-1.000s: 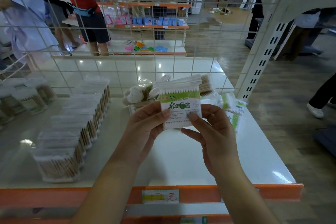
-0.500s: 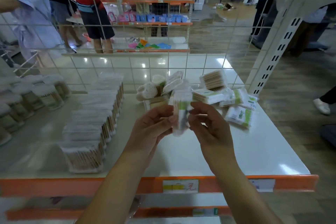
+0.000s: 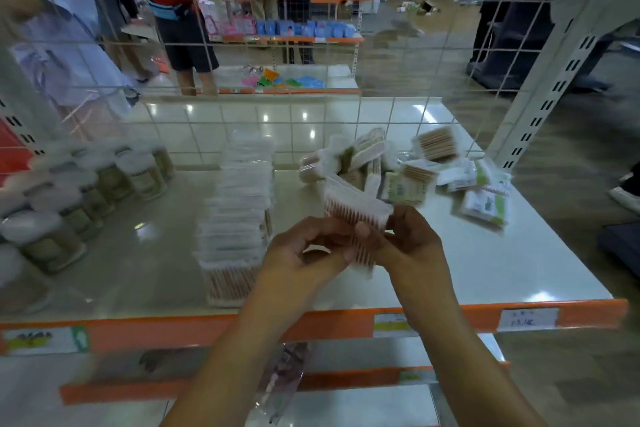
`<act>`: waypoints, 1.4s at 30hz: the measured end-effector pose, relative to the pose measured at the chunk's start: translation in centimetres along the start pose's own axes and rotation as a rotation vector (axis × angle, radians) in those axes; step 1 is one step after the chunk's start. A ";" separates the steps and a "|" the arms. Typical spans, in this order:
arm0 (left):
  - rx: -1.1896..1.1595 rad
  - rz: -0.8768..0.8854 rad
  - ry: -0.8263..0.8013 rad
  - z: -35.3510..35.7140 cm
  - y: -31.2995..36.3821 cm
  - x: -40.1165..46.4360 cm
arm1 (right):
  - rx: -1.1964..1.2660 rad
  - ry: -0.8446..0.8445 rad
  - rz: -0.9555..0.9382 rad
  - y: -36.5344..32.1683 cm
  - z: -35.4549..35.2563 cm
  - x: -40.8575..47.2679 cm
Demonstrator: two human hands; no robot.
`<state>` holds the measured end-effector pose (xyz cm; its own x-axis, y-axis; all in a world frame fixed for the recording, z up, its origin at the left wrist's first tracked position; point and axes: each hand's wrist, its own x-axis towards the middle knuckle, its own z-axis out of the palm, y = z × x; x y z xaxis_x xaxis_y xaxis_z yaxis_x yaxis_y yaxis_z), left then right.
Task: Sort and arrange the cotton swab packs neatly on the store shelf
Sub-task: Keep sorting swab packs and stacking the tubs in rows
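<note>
Both hands hold one clear pack of wooden cotton swabs (image 3: 353,210) above the middle of the white shelf (image 3: 485,263). My left hand (image 3: 304,251) pinches its lower left side and my right hand (image 3: 410,239) grips its right end. The pack lies tilted, its plain side toward me. Left of my hands a neat row of swab packs (image 3: 239,218) runs from the shelf front toward the back. A loose heap of green-labelled swab packs (image 3: 408,170) lies at the back right.
Round swab jars (image 3: 86,198) line the shelf's left side. A wire grid (image 3: 311,114) closes the back. Orange front rail (image 3: 329,322) carries price tags. A bagged item (image 3: 287,374) lies on the lower shelf. People stand beyond the grid.
The pack has been turned over from label-facing to its plain side and lowered a little. My view has dropped and pulled back; the hands stay together at the shelf's middle.
</note>
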<state>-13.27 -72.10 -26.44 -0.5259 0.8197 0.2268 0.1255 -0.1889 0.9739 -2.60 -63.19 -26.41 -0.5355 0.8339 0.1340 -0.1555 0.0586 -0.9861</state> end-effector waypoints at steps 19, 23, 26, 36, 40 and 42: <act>0.256 -0.009 0.395 -14.1 -6.0 -5.8 | -0.157 -0.089 -0.007 6.0 10.4 -2.9; 0.367 0.012 0.307 -14.0 -7.2 -6.3 | -0.299 0.048 -0.014 7.5 11.0 -3.7; 0.409 0.025 0.273 -14.1 -7.4 -6.6 | -0.372 0.053 -0.058 7.9 10.9 -4.0; 0.568 0.083 0.180 -13.9 -7.2 -6.5 | -0.481 0.007 -0.128 8.5 11.3 -4.9; 0.557 0.076 0.167 -14.1 -7.3 -6.6 | -0.472 0.022 -0.139 8.4 11.1 -5.0; 0.504 0.066 0.167 -14.0 -7.2 -6.6 | -0.443 0.023 -0.110 8.4 11.0 -5.0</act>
<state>-22.50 -83.74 -34.86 -0.6246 0.7103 0.3246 0.5293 0.0794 0.8447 -10.35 -72.88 -34.31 -0.5159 0.8213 0.2433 0.1618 0.3724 -0.9138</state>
